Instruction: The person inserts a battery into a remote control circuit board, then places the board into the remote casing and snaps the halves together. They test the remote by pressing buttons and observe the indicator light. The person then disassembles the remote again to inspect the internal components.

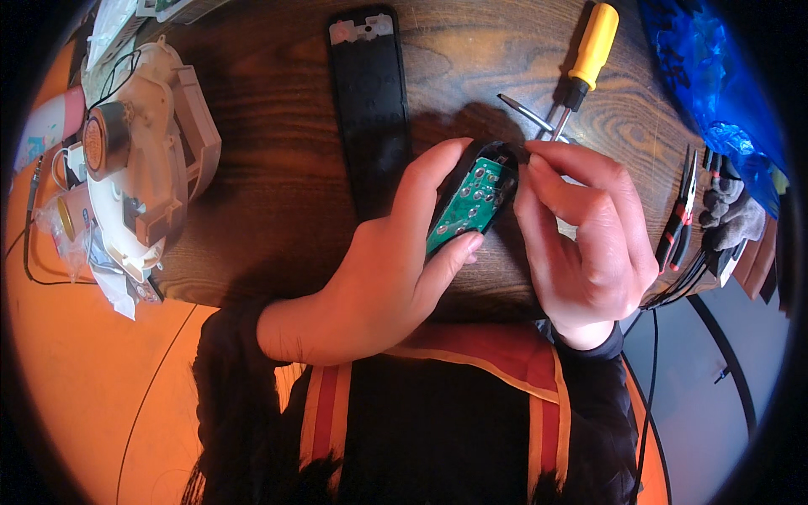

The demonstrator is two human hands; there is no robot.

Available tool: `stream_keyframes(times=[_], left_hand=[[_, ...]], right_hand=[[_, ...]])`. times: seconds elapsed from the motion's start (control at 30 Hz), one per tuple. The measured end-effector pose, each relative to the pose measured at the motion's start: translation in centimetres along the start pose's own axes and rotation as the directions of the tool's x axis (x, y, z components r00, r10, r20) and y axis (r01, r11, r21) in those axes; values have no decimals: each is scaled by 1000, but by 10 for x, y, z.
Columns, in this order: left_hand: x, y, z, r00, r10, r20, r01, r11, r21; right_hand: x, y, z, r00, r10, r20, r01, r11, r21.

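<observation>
My left hand [370,261] is wrapped round a black remote-control half shell, its thumb along the near edge. A green circuit board [471,200] with round metallic contacts lies inside the shell, tilted with its far end toward the upper right. Beside that far end, my right hand [589,236] is closed in a pinch of thumb and forefinger. What sits between those fingertips, if anything, is too small to make out. Farther off on the table lies the long black matching cover [368,93], its inner side up.
A yellow-handled screwdriver [594,50] lies at the far right, next to a slim metal tool [523,112]. Red-and-black pliers [678,220] and a blue plastic bag [715,93] are along the right edge. A pale appliance housing [160,151] stands at the left of the wooden table [261,109].
</observation>
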State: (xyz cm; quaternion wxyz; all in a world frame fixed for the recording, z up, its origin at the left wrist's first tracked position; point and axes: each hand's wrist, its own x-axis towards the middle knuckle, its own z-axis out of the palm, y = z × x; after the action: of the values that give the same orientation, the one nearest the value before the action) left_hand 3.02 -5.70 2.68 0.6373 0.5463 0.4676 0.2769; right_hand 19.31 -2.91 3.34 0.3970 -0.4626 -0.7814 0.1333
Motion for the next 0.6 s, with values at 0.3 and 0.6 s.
stream_keyframes(times=[0.3,0.6], left_hand=[[-1,-1,5,998,-18,-54,23,995,95],[2,-1,1,998,-41,-38,43,998,53]], right_hand=[[2,-3,2,995,100,29,-100,995,2],[2,3,13,996,82,-15,-83,996,-27]])
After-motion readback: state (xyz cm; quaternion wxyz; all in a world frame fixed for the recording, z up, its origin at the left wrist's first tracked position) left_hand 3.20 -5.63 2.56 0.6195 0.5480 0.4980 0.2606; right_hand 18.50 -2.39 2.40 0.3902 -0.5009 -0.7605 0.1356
